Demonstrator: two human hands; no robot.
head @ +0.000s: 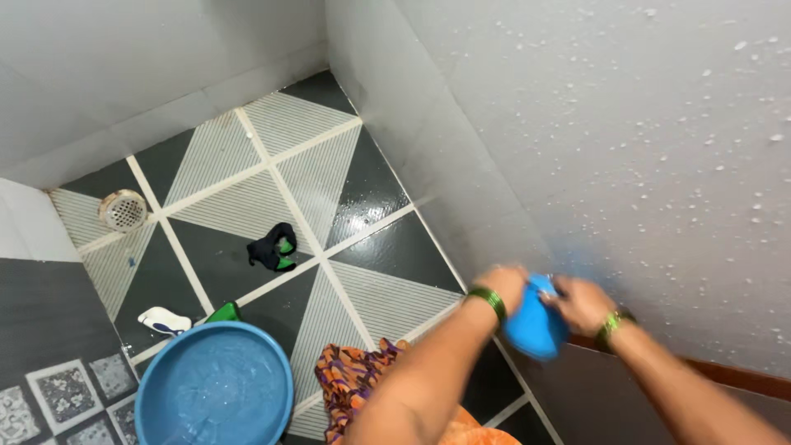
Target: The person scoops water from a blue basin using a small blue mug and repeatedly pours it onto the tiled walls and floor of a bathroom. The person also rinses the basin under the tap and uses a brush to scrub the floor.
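Observation:
Both my hands hold a bright blue cloth (534, 328) against the white tiled wall (643, 148) at the lower right. My left hand (504, 284) grips the cloth's left upper edge; a green bangle sits on that wrist. My right hand (582, 303) grips its right side, also with a green bangle on the wrist. The wall around the cloth is speckled with water drops. My orange and purple patterned garment (356, 377) shows below my left arm.
A blue basin (216, 387) with water stands on the floor at the lower left. A dark and green rag (273, 248) lies on the black and white triangle tiles. A round floor drain (123, 209) sits in the corner. A white scrubber (162, 320) lies beside the basin.

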